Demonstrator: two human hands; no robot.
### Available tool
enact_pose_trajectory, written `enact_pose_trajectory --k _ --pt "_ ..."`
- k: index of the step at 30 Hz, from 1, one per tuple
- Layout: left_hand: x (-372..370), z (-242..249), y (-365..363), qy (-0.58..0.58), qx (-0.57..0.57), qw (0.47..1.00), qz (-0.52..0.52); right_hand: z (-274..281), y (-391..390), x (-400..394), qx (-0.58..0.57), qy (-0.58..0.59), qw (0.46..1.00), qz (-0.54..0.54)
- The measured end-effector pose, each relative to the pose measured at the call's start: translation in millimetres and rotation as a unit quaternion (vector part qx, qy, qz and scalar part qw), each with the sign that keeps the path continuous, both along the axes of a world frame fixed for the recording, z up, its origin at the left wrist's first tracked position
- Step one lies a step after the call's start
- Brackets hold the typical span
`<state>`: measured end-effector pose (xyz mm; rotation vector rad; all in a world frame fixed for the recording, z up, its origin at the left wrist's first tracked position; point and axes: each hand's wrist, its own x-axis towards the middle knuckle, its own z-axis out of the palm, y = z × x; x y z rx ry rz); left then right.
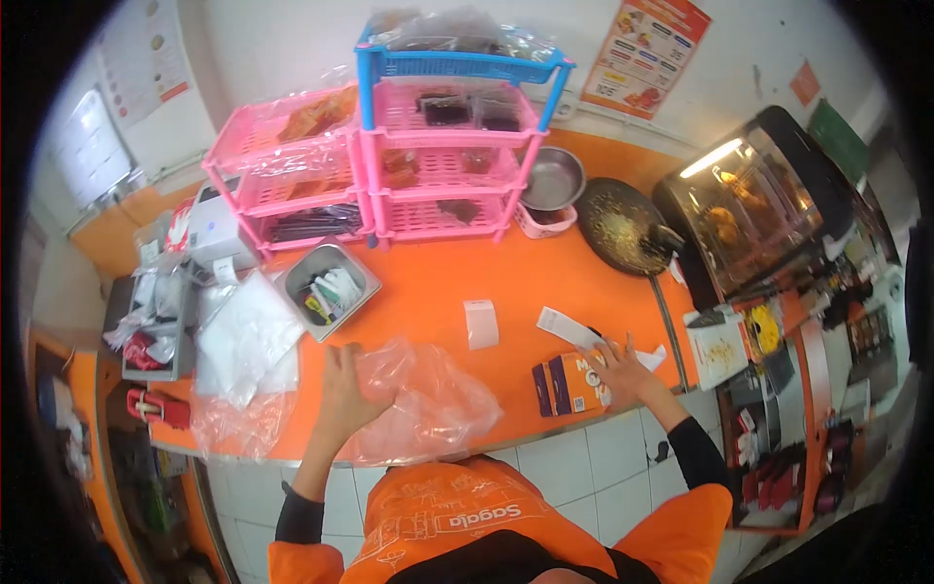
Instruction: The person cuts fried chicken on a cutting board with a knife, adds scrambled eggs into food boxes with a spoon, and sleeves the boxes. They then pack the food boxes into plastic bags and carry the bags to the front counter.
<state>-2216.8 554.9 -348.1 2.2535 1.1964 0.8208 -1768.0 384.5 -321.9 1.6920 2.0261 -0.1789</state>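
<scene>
On the orange counter, my left hand [342,397] is at the left edge of a crumpled clear plastic bag [433,394]. Its thumb stretches over the plastic, apart from the fingers, and no grip shows. My right hand [623,375] lies with spread fingers over the right end of an orange and purple printed carton [569,383]. That carton lies near the counter's front edge, partly hidden by the hand. Just behind it is a white paper strip [567,326]. A small pale slip [481,324] stands out between the two hands.
A metal container [328,289] with packets and stacked clear bags [248,336] are at left. Pink shelves [443,161] stand behind. At right are a frying pan [620,226], whose handle reaches the front edge, and a lit glass display case [744,209].
</scene>
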Motion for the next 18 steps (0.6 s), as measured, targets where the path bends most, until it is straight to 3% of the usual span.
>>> enact_pose_trajectory --k 2,4,5,7,11,13,18 --pt "7.1 -17.1 0.2 0.048 0.029 0.997 0.052 1.3 1.9 3.1 0.048 0.025 0.996 0.066" --pt "17.9 -19.6 -0.1 -0.060 0.023 0.997 0.050 20.7 9.4 -7.3 -0.004 0.165 0.985 -0.057" --pt "23.0 -11.8 -1.4 -0.058 0.026 0.996 0.062 16.4 15.3 -7.3 -0.004 0.167 0.985 -0.045" --pt "33.2 11.2 -8.5 -0.111 -0.126 0.986 -0.001 8.3 24.6 -9.4 0.034 0.351 0.935 0.021" --pt "50.8 35.9 -26.6 -0.198 -0.210 0.956 -0.043 47.1 51.1 -75.3 0.096 0.408 0.907 0.034" --pt "58.5 44.3 -35.6 -0.294 -0.253 0.919 -0.067 45.2 56.2 -101.0 0.274 0.286 0.914 0.084" --pt "106.0 63.4 -56.3 -0.332 -0.150 0.930 0.050 39.5 25.9 -149.5 0.237 0.365 0.897 0.076"
